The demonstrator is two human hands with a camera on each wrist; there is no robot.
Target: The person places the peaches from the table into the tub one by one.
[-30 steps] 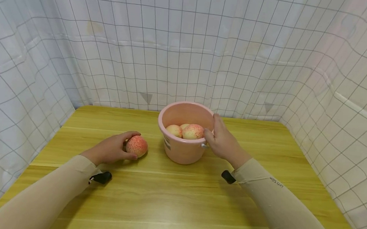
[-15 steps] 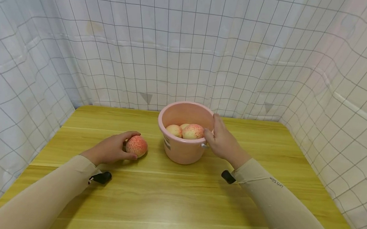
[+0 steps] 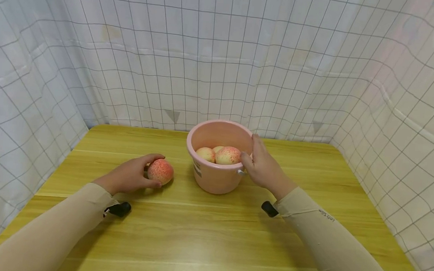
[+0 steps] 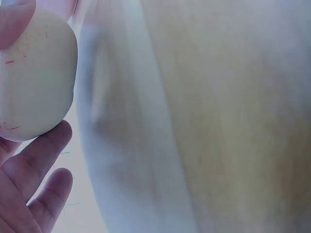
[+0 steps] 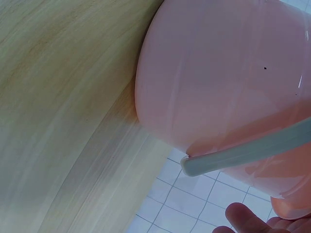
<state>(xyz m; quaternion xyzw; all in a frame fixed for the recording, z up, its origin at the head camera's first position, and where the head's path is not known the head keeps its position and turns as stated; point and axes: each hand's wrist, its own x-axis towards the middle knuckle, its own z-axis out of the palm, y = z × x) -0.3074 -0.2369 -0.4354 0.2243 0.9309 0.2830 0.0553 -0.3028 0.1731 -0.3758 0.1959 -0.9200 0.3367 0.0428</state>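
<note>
On the left of the head view, my left hand holds a red-speckled peach between thumb and fingers. The pale side of this peach fills the upper left of the left wrist view, with fingertips curled under it. A pink bucket stands upright near the far middle of the table. Several more peaches lie inside it. My right hand grips the bucket's right rim, thumb on the inside. In the right wrist view a pale grey handle hangs along the bucket's side.
The wooden table has its far edge against a white gridded curtain, which also encloses both sides. A black strap end juts from the left wrist and another from the right.
My left hand and the peach have shifted very slightly to the left and up in the head view. The right hand and bucket stay practically where they were.
</note>
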